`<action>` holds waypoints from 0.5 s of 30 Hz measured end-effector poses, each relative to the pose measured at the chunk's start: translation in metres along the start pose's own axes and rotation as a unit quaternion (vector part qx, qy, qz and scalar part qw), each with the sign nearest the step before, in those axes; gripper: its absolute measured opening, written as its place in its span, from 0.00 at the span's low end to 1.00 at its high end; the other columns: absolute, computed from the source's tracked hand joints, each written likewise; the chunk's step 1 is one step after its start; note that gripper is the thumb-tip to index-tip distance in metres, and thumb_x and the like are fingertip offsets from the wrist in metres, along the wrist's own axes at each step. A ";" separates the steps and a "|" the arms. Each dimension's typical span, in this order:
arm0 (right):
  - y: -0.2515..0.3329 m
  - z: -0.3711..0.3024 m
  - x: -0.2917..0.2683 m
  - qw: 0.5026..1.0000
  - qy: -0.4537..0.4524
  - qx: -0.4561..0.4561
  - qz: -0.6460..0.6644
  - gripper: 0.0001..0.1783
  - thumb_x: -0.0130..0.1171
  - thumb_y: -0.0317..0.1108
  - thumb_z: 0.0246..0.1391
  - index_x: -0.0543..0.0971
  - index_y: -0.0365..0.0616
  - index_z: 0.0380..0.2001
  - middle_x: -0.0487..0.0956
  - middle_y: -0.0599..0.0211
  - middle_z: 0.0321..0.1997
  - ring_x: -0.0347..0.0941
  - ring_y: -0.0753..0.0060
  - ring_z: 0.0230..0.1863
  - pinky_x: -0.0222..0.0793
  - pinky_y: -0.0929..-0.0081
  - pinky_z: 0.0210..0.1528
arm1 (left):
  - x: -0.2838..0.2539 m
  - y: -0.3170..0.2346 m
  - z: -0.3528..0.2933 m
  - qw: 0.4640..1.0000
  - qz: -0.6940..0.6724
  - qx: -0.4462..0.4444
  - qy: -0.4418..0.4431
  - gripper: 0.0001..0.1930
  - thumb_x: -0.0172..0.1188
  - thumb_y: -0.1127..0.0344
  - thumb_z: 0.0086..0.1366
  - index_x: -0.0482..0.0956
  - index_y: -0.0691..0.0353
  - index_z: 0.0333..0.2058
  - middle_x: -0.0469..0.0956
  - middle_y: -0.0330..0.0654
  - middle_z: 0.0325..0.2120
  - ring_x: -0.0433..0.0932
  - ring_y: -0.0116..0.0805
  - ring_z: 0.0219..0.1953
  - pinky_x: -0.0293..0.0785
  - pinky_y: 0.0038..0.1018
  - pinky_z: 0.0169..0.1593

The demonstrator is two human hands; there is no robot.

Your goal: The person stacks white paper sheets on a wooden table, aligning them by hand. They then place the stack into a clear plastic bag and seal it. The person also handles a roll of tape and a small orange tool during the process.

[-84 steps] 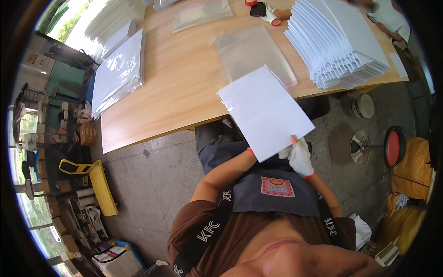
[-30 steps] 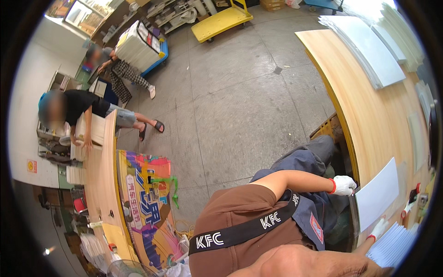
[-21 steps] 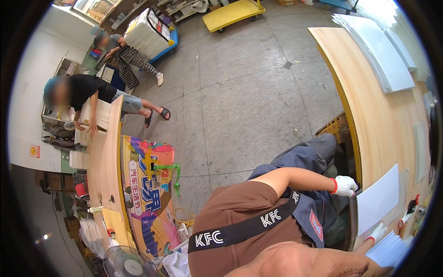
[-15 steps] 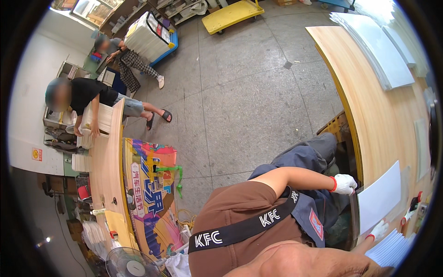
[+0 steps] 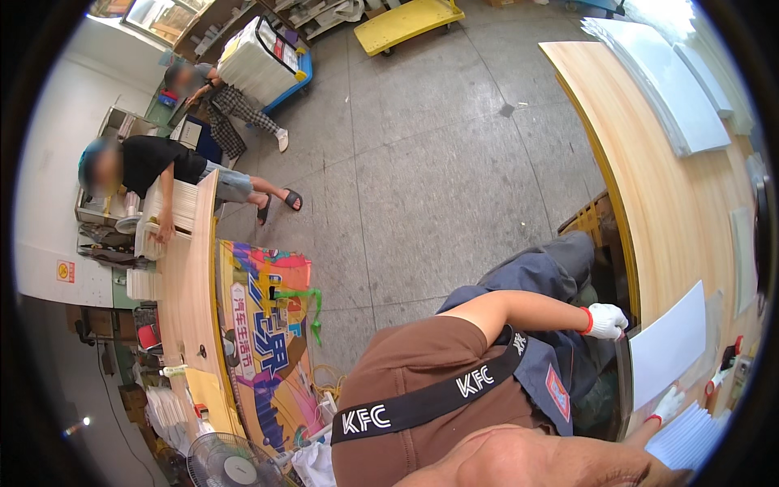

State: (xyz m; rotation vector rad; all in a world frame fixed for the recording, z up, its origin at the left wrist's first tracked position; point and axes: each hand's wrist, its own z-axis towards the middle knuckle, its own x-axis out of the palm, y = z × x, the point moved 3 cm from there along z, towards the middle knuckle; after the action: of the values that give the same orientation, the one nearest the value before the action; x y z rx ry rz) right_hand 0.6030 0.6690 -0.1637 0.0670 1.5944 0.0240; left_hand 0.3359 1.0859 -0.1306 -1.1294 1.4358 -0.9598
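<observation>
My left hand [image 5: 606, 321], in a white glove with a red cuff, is at the near edge of the work table, beside the corner of a white sheet [image 5: 669, 345]. Its fingers are curled closed; what they grip, if anything, is too small to make out. My right hand [image 5: 669, 404], gloved the same way, rests by the lower edge of that sheet with its fingers stretched out. The sheet lies flat on a dark-edged surface. Just below my right hand sits a stack of pale blue-white sheets [image 5: 688, 438].
Tall paper stacks [image 5: 661, 89] stand on the far part of the wooden table [image 5: 608, 122]. Across the floor, a co-worker [image 5: 162, 158] leans over another table [image 5: 182, 276]; a second person [image 5: 219, 101] stands by a loaded cart [image 5: 260, 65]. A yellow trolley [image 5: 402, 28] and a fan [image 5: 231, 463] are about.
My hands and the white sheet stay nearly where they were. At the other table, the co-worker's arms have shifted over the paper stacks.
</observation>
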 end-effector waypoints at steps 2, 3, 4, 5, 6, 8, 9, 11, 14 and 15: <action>-0.046 0.023 0.004 0.988 0.021 0.012 0.153 0.36 0.41 0.54 0.65 0.60 0.40 0.66 0.61 0.49 0.69 0.57 0.51 0.69 0.49 0.64 0.70 | 0.003 -0.008 0.001 1.000 -0.003 -0.010 0.024 0.10 0.59 0.59 0.55 0.82 0.58 0.30 0.81 0.48 0.31 0.80 0.46 0.38 0.73 0.37 0.41; -0.073 0.032 -0.001 0.981 -0.005 -0.023 0.192 0.35 0.41 0.52 0.66 0.60 0.37 0.66 0.61 0.47 0.69 0.57 0.51 0.68 0.49 0.65 0.70 | 0.004 -0.016 0.000 1.000 0.006 0.007 0.026 0.10 0.59 0.59 0.55 0.82 0.58 0.31 0.81 0.48 0.31 0.80 0.46 0.38 0.74 0.37 0.41; -0.123 0.026 -0.015 0.974 -0.040 -0.043 0.221 0.34 0.40 0.50 0.67 0.59 0.35 0.66 0.61 0.46 0.69 0.57 0.51 0.68 0.48 0.65 0.71 | 0.012 -0.026 0.002 0.998 0.009 0.032 0.045 0.11 0.59 0.58 0.55 0.82 0.58 0.31 0.81 0.47 0.31 0.80 0.46 0.39 0.74 0.37 0.42; -0.155 0.015 -0.034 0.963 -0.063 -0.079 0.248 0.33 0.40 0.48 0.68 0.59 0.33 0.65 0.60 0.45 0.69 0.58 0.51 0.68 0.48 0.65 0.71 | 0.015 -0.032 0.002 0.998 0.009 0.047 0.048 0.11 0.58 0.58 0.55 0.83 0.58 0.32 0.81 0.47 0.32 0.80 0.47 0.39 0.74 0.37 0.42; -0.106 0.023 -0.018 0.954 -0.034 -0.121 0.271 0.30 0.39 0.43 0.69 0.58 0.30 0.65 0.59 0.46 0.69 0.57 0.54 0.68 0.48 0.66 0.72 | 0.003 -0.023 0.002 0.999 0.033 0.023 0.030 0.13 0.58 0.57 0.56 0.83 0.58 0.33 0.81 0.47 0.33 0.79 0.47 0.40 0.74 0.37 0.43; -0.108 -0.003 -0.044 0.947 -0.047 -0.147 0.281 0.28 0.43 0.42 0.67 0.61 0.33 0.63 0.60 0.48 0.68 0.56 0.55 0.68 0.49 0.67 0.71 | 0.008 -0.025 0.006 0.997 0.049 0.039 0.055 0.15 0.57 0.54 0.57 0.83 0.56 0.36 0.82 0.48 0.35 0.79 0.48 0.41 0.74 0.37 0.45; -0.064 -0.021 -0.039 0.939 -0.046 -0.127 0.316 0.27 0.45 0.41 0.66 0.64 0.35 0.62 0.62 0.49 0.66 0.58 0.55 0.66 0.51 0.67 0.69 | 0.001 -0.019 0.003 0.998 0.050 0.020 0.035 0.16 0.56 0.53 0.57 0.83 0.56 0.37 0.82 0.48 0.36 0.79 0.47 0.42 0.74 0.37 0.47; 0.052 -0.079 -0.097 0.917 -0.064 -0.114 0.377 0.24 0.49 0.39 0.63 0.68 0.38 0.59 0.67 0.50 0.61 0.63 0.56 0.63 0.55 0.67 0.66 | -0.015 -0.010 0.004 0.998 0.060 0.004 0.033 0.14 0.56 0.56 0.56 0.82 0.56 0.36 0.82 0.46 0.35 0.80 0.44 0.41 0.74 0.34 0.45; 0.141 -0.174 -0.150 0.909 -0.050 -0.085 0.404 0.21 0.54 0.36 0.59 0.75 0.43 0.55 0.75 0.53 0.54 0.69 0.57 0.57 0.62 0.68 0.61 | -0.017 -0.035 0.002 0.993 0.059 -0.030 0.101 0.13 0.55 0.56 0.62 0.80 0.58 0.35 0.80 0.42 0.26 0.77 0.32 0.30 0.72 0.28 0.37; 0.153 -0.188 -0.143 0.920 -0.029 -0.110 0.374 0.17 0.56 0.36 0.57 0.78 0.46 0.50 0.77 0.56 0.47 0.72 0.61 0.49 0.65 0.68 0.51 | -0.008 -0.010 0.010 0.991 -0.035 -0.038 0.122 0.14 0.55 0.57 0.65 0.79 0.63 0.39 0.81 0.40 0.29 0.78 0.28 0.31 0.73 0.25 0.37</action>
State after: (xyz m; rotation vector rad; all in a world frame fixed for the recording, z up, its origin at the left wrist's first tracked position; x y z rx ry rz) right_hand 0.4223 0.8182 -0.0076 0.4935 1.4143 0.7885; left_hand 0.3475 1.0912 -0.1209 -1.1557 1.6486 -1.1316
